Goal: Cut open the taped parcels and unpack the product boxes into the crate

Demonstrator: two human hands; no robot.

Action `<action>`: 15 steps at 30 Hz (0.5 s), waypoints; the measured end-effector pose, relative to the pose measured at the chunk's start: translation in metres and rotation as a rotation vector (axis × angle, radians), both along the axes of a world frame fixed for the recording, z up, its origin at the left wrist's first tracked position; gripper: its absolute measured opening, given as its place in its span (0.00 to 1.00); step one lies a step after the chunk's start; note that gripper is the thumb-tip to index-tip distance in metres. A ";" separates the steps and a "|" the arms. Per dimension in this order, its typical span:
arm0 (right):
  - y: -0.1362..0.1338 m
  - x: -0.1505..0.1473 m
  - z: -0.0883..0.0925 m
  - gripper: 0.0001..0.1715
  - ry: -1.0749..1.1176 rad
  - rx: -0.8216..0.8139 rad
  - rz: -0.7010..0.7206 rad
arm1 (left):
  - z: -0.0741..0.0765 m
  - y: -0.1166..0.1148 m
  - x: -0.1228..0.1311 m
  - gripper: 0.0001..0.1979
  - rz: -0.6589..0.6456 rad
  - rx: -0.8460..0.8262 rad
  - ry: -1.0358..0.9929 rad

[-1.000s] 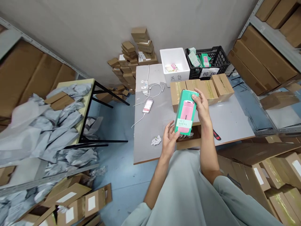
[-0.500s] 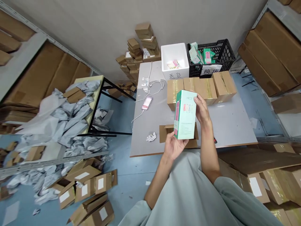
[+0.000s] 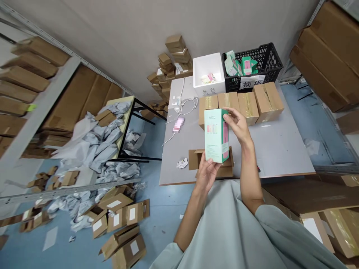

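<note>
I hold a tall mint-green product box (image 3: 215, 135) upright between both hands over the near edge of a grey table (image 3: 280, 149). My left hand (image 3: 208, 173) grips its bottom end. At the top right corner, my right hand (image 3: 237, 125) pinches the box with its fingers curled. The face turned to me is pale, with small print and a row of pink items; a pink side panel shows at the right. Just behind the box lies an open brown carton (image 3: 196, 161) on the table.
A row of taped cartons (image 3: 246, 102) sits mid-table, with a white foam box (image 3: 209, 74) and a black crate (image 3: 252, 65) of green boxes behind. Cables and a pink device (image 3: 178, 124) lie at left. Grey mailer bags (image 3: 95, 142) and loose cartons (image 3: 120, 224) cover the floor.
I have turned the green box in my hands: the pink-pictured front swung round to the right and the pale printed face now looks at me. My view has also drifted left.
</note>
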State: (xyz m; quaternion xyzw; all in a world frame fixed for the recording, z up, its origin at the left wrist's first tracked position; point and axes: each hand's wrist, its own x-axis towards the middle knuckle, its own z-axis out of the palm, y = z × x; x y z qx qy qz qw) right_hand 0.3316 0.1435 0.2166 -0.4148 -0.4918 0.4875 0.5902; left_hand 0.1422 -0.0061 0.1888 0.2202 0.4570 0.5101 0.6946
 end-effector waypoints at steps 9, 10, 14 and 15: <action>-0.004 0.010 0.006 0.40 0.097 -0.024 0.061 | -0.001 0.005 0.005 0.32 -0.099 -0.106 -0.168; -0.003 0.011 0.006 0.40 0.076 -0.011 0.028 | 0.001 0.006 0.007 0.33 -0.094 -0.076 -0.171; -0.001 0.014 0.002 0.39 -0.002 0.006 -0.069 | 0.008 0.007 0.013 0.39 -0.025 0.037 -0.073; 0.000 0.013 0.001 0.39 -0.007 0.001 -0.081 | 0.008 0.006 0.013 0.41 -0.016 0.050 -0.036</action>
